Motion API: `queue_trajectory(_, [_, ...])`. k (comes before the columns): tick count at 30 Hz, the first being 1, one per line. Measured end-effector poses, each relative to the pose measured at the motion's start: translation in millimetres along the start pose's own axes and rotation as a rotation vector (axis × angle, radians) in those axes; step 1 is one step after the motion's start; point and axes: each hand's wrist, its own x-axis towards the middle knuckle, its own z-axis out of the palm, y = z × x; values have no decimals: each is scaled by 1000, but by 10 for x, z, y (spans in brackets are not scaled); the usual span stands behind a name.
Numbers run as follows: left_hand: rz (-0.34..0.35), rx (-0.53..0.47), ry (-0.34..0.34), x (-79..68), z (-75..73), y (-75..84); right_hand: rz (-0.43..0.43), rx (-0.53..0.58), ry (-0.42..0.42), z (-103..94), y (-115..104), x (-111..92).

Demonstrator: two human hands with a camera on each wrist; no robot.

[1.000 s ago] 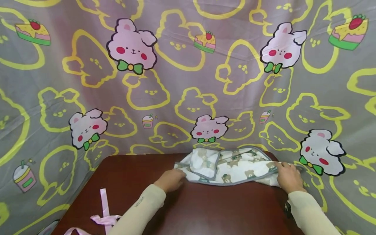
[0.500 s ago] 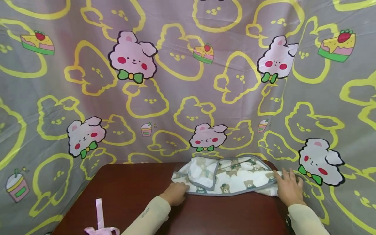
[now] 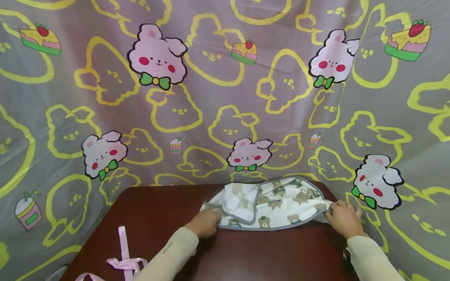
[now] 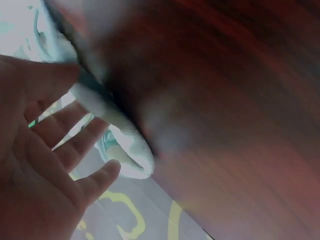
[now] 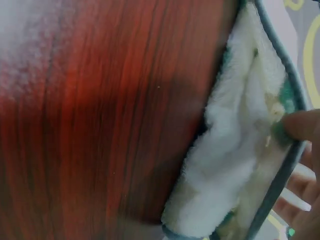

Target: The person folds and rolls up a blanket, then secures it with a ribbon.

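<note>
A white fleece blanket, printed with brown bears and bound in grey, lies loosely folded at the back of the table. A squarish flap sits on top at its left part. My left hand pinches the left front corner between thumb and index finger; in the left wrist view the other fingers are spread beneath the blanket edge. At the right end my right hand pinches the grey-bound edge. The right wrist view has its thumb on top of the lifted edge, with the fingers behind, and the fluffy underside showing.
Pink ribbon lies in strips on the left front of the dark red table. A grey curtain with rabbit and cake prints hangs close behind the table and along both sides.
My right hand has gone from spread fingers to pinching the edge, and the blanket's right end has drawn in to the left. My left hand and its corner have shifted slightly left.
</note>
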Motion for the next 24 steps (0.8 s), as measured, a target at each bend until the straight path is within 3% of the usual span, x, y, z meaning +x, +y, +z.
queue_trajectory(3, [-65, -90, 1, -56, -98, -48, -15, 47, -55, -84, -53, 16])
queue_trajectory(8, [-124, -172, 107, -132, -192, -163, 18, 125, -151, -278, -82, -31])
queue_trajectory(16, [-175, -277, 242, -233, -242, -269, -1, 145, -156, -447, -80, -86])
queue_trajectory(20, [-201, -304, 208, -300, -232, -270, -48, 132, -167, -450, -114, -110])
queue_trajectory(24, [-174, -210, 75, -384, -171, -247, -72, 122, -237, -435, -154, -162])
